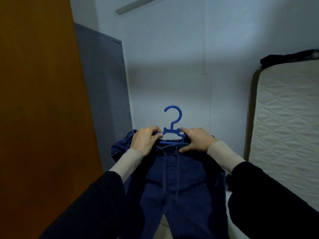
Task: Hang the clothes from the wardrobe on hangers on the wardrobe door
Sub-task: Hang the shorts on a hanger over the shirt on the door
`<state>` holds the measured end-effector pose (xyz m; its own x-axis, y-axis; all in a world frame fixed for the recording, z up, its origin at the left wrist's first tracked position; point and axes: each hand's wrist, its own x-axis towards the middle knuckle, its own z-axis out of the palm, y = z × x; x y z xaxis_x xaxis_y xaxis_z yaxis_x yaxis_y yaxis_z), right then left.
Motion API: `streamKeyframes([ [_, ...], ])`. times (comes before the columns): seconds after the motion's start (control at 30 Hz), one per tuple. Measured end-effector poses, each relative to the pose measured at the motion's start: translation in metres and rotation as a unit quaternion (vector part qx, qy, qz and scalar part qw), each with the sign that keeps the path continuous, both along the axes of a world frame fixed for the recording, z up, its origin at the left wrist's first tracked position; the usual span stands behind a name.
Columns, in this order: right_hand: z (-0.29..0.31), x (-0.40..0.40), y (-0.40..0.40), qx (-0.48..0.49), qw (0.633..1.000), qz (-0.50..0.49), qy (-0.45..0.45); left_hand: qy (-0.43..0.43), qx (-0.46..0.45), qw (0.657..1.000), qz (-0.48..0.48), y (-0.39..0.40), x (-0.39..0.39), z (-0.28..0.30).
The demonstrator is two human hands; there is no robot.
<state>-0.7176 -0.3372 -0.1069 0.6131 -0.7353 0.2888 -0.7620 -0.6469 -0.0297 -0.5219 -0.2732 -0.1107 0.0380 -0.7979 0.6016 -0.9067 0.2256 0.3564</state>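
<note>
Both hands (145, 142) (196, 141) grip hanger (172, 128) (blue) with trousers (181, 187).

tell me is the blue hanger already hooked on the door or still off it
Off it. The blue hanger has its hook free in the air, held by the left hand and right hand with the trousers.

A quilted mattress (283, 121) leans upright, something dark, perhaps clothing (290, 57), on top.

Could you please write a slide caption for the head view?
Both hands, left and right, fit dark blue trousers onto a blue hanger beside an orange wardrobe door.
</note>
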Motion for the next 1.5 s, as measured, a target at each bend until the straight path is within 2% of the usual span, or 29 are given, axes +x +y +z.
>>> streamKeyframes([
  [0.07,0.000,0.001,-0.003,-0.001,1.000,0.007,0.001,-0.031,-0.003,1.000,0.005,0.002,0.002,-0.001],
  [0.27,-0.003,0.003,-0.008,0.044,0.994,0.065,-0.071,-0.133,-0.015,0.991,0.008,0.008,0.013,-0.006],
  [0.4,-0.005,0.005,-0.012,0.068,0.990,0.089,-0.080,-0.133,0.046,0.990,-0.023,0.014,0.021,-0.010],
  [0.53,-0.006,0.007,-0.010,0.081,0.984,0.124,-0.095,-0.228,0.069,0.971,0.017,0.014,0.030,-0.016],
  [0.8,-0.007,0.025,0.003,0.024,0.983,0.159,-0.086,-0.105,0.060,0.991,0.052,0.048,0.041,-0.023],
  [1.0,-0.005,0.053,0.024,0.009,0.972,0.227,-0.067,-0.019,0.059,0.994,0.088,0.088,0.059,-0.027],
  [1.17,-0.008,0.084,0.046,0.019,0.957,0.282,-0.060,0.003,0.068,0.990,0.126,0.130,0.079,-0.031],
  [1.5,-0.009,0.175,0.112,0.021,0.923,0.382,-0.050,-0.018,0.102,0.967,0.233,0.232,0.135,-0.027],
])
